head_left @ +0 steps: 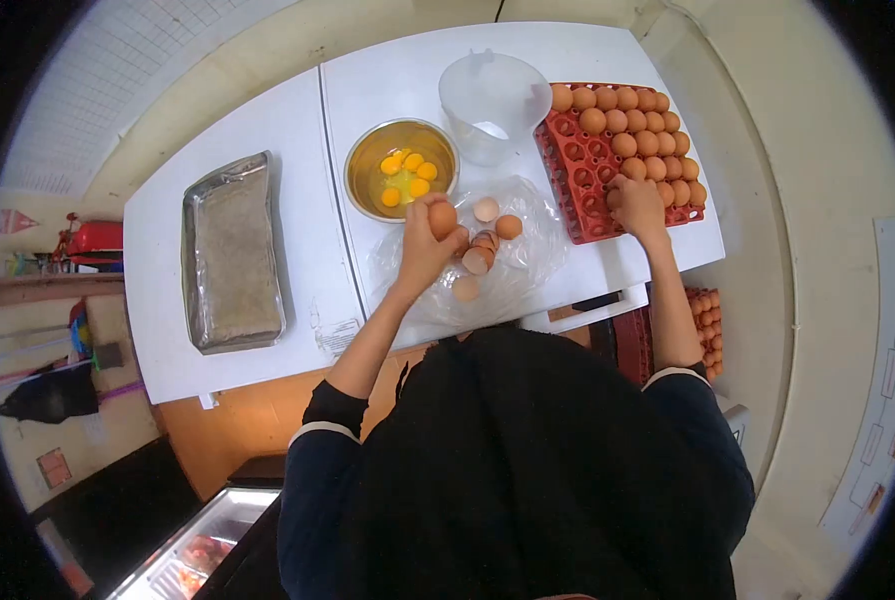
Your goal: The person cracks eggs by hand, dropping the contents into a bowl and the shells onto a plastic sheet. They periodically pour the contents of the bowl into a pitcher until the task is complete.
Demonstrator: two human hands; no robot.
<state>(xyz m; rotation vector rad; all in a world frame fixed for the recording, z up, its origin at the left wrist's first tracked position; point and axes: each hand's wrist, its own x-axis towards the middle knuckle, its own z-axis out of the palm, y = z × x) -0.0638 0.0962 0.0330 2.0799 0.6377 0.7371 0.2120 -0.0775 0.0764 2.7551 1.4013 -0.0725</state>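
Observation:
My left hand (pixel 425 252) is closed around a brown egg (pixel 442 219), just in front of the metal bowl (pixel 351 190). Several yolks (pixel 408 172) lie in clear egg white inside that bowl. Over at the red egg tray (pixel 577 205), my right hand (pixel 638 207) has its fingers curled down at the near rows; an egg seems to be in them, mostly covered. Between my hands, cracked eggshells (pixel 478 259) and a whole-looking egg (pixel 508 227) lie on a clear plastic bag (pixel 532 250).
A translucent plastic jug (pixel 467 100) stands behind the bag. On the left is a rectangular metal baking pan (pixel 235 250) with a lined base. The white table (pixel 307 130) has a seam beside the bowl. More eggs (pixel 705 325) sit in trays below its right edge.

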